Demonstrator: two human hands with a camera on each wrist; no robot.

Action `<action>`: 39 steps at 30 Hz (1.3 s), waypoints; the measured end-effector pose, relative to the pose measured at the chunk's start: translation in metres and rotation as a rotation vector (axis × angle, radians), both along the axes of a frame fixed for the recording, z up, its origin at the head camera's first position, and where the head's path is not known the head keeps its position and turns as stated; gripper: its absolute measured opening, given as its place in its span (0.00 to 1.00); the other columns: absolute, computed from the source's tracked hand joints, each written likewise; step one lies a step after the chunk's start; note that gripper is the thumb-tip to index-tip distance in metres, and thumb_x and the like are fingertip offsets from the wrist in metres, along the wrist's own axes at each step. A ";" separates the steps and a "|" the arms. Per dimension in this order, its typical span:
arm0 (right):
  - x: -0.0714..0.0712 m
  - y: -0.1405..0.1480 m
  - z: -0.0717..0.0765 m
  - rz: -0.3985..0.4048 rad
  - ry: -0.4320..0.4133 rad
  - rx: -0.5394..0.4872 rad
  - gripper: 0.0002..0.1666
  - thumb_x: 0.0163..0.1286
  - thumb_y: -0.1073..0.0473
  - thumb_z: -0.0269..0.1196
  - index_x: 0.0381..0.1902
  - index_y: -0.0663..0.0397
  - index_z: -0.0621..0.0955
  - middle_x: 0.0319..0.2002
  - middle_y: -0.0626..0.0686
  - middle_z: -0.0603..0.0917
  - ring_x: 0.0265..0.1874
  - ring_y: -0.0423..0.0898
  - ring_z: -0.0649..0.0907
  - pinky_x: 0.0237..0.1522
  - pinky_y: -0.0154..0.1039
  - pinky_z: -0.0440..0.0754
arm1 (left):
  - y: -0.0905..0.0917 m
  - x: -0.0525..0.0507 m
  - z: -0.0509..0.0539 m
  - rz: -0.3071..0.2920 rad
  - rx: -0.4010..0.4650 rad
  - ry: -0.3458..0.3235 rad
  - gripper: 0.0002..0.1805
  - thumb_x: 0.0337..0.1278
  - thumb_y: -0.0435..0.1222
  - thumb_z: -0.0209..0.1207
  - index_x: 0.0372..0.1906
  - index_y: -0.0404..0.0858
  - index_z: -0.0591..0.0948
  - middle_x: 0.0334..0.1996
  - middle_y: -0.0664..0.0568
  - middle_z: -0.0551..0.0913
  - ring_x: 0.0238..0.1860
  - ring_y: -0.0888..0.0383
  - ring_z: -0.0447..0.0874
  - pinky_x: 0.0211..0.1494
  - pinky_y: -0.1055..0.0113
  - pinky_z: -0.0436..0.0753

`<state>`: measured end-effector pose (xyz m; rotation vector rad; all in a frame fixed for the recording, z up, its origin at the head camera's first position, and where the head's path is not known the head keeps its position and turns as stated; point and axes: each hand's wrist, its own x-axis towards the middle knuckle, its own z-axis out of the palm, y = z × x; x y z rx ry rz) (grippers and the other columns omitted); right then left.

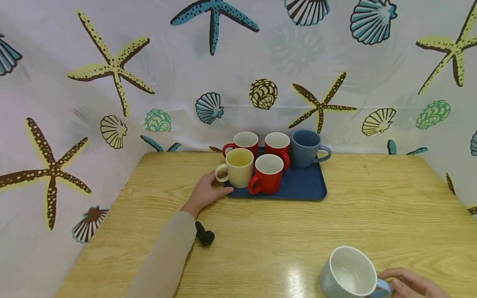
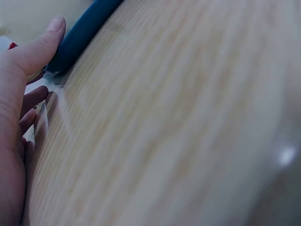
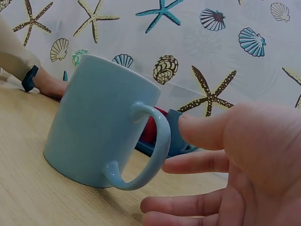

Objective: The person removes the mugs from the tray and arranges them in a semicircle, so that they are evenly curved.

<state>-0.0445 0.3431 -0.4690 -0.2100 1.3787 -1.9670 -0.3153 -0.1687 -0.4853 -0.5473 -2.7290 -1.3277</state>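
Note:
My left hand is at the left front corner of a dark blue tray, beside a yellow mug. In the left wrist view, the thumb of that hand lies against the tray's edge, with the fingers bent below it. A light blue mug with a white inside stands near the table's front right. Its handle points at my right hand, whose thumb and fingers are spread; the index fingertip is at the handle, and contact is unclear.
On the tray stand several other mugs: a red one in front, two more red ones behind and a blue one at the back right. A patterned cloth hangs behind the wooden table. A black strap piece is at my left wrist.

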 end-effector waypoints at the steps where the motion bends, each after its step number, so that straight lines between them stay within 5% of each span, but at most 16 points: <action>1: 0.000 0.001 0.000 -0.012 0.013 0.026 0.18 0.77 0.56 0.41 0.56 0.47 0.75 0.46 0.59 0.80 0.43 0.54 0.82 0.44 0.50 0.80 | 0.000 0.000 0.000 0.000 -0.004 0.000 0.36 0.43 0.55 0.67 0.60 0.46 0.74 0.58 0.53 0.74 0.62 0.53 0.66 0.65 0.54 0.61; 11: -0.009 0.005 0.020 -0.136 0.317 0.408 0.19 0.77 0.59 0.40 0.50 0.38 0.77 0.42 0.48 0.84 0.35 0.50 0.82 0.33 0.41 0.81 | 0.001 0.001 0.002 0.015 -0.013 -0.004 0.34 0.44 0.54 0.67 0.59 0.46 0.75 0.57 0.53 0.75 0.61 0.53 0.67 0.65 0.54 0.62; 16: -0.016 0.000 0.033 -0.192 0.345 0.609 0.17 0.77 0.56 0.42 0.52 0.49 0.76 0.40 0.48 0.84 0.33 0.50 0.81 0.32 0.40 0.79 | 0.001 0.000 0.002 0.014 -0.017 -0.003 0.35 0.44 0.55 0.67 0.58 0.46 0.75 0.57 0.52 0.75 0.61 0.52 0.67 0.65 0.53 0.62; 20: -0.023 -0.003 0.038 -0.210 0.326 0.634 0.21 0.77 0.54 0.42 0.54 0.62 0.72 0.42 0.50 0.83 0.35 0.49 0.80 0.34 0.41 0.79 | 0.001 0.001 0.001 0.024 -0.022 -0.007 0.34 0.43 0.55 0.67 0.58 0.46 0.75 0.57 0.53 0.75 0.61 0.52 0.67 0.65 0.53 0.62; 25: -0.030 -0.010 0.041 -0.233 0.340 0.637 0.23 0.77 0.52 0.42 0.55 0.65 0.72 0.42 0.53 0.82 0.36 0.50 0.80 0.34 0.41 0.79 | 0.000 0.000 0.000 0.022 -0.030 -0.003 0.34 0.44 0.56 0.66 0.58 0.47 0.75 0.57 0.53 0.75 0.62 0.53 0.66 0.65 0.54 0.61; 32: -0.038 -0.015 0.044 -0.224 0.500 0.593 0.21 0.78 0.57 0.40 0.53 0.70 0.70 0.41 0.58 0.82 0.33 0.52 0.81 0.32 0.41 0.79 | 0.001 -0.001 -0.001 0.015 -0.014 0.007 0.33 0.44 0.54 0.67 0.57 0.46 0.76 0.56 0.53 0.75 0.61 0.53 0.67 0.65 0.54 0.62; 39: -0.050 -0.017 0.045 -0.229 0.519 0.576 0.20 0.77 0.58 0.42 0.53 0.68 0.71 0.40 0.55 0.82 0.33 0.52 0.81 0.31 0.41 0.80 | 0.000 -0.001 -0.001 0.018 -0.017 0.005 0.34 0.44 0.55 0.67 0.58 0.47 0.75 0.57 0.53 0.75 0.61 0.53 0.67 0.65 0.53 0.62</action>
